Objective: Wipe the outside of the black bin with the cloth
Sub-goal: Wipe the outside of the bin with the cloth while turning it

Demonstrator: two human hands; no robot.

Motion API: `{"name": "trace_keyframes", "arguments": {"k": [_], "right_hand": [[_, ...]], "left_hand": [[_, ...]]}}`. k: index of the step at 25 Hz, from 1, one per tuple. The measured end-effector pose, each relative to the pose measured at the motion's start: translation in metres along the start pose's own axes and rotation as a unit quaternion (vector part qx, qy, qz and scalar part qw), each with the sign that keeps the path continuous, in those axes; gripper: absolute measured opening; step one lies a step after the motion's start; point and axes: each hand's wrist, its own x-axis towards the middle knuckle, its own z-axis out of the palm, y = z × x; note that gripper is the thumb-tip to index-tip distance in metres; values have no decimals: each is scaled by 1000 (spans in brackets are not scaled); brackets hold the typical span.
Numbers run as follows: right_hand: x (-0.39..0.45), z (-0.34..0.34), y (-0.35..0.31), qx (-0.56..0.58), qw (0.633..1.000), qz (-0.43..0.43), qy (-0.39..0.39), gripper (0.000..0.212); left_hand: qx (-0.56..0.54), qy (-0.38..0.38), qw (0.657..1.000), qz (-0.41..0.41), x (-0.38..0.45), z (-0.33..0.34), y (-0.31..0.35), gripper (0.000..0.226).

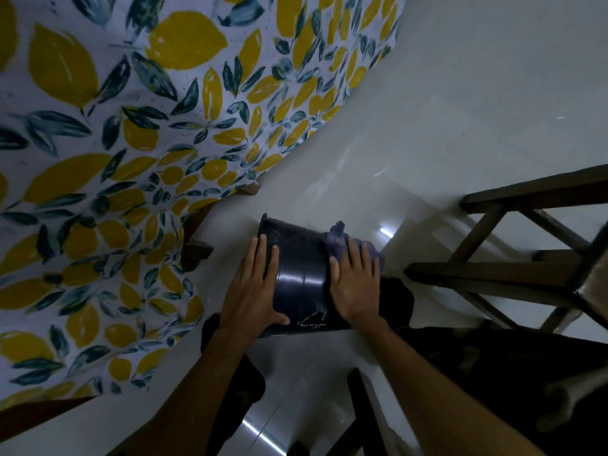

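The black bin [301, 278] lies tipped on its side just above the pale floor, its glossy wall facing up and its rim toward the upper left. My left hand [251, 291] rests flat on the bin's left side, fingers spread, steadying it. A purple cloth [339, 240] is bunched on the bin's right side. My right hand [357, 284] presses flat on the cloth against the bin's wall. Part of the cloth sticks out past my fingertips. White scratch marks show near the bin's lower edge.
A table with a lemon-print tablecloth [131, 143] fills the left; its wooden legs [197, 248] stand close to the bin's left. A dark wooden chair frame [513, 258] is at the right. The glossy white tiled floor [411, 126] stretches beyond.
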Motion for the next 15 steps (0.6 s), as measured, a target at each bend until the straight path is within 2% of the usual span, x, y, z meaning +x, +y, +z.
{"name": "trace_keyframes", "arguments": {"k": [3,8,10,13,15], "right_hand": [[-31,9,-6,1,1000,18,4,75],[-38,10,2,-15,1000,15,2,75],[-52,14,0,-24,1000,-13,-12,67],[-72,22,-14,-28,995,-95,-18,58],[-65,25,-27,-18,990,-140,-26,58]], "left_hand": [[-12,33,999,11,-7,7,0,149],[-40,98,994,32,8,0,2,109],[-67,108,992,-4,22,-2,3,94],[-136,77,982,-106,36,-1,3,83],[-105,66,986,-114,36,5,3,80]]}}
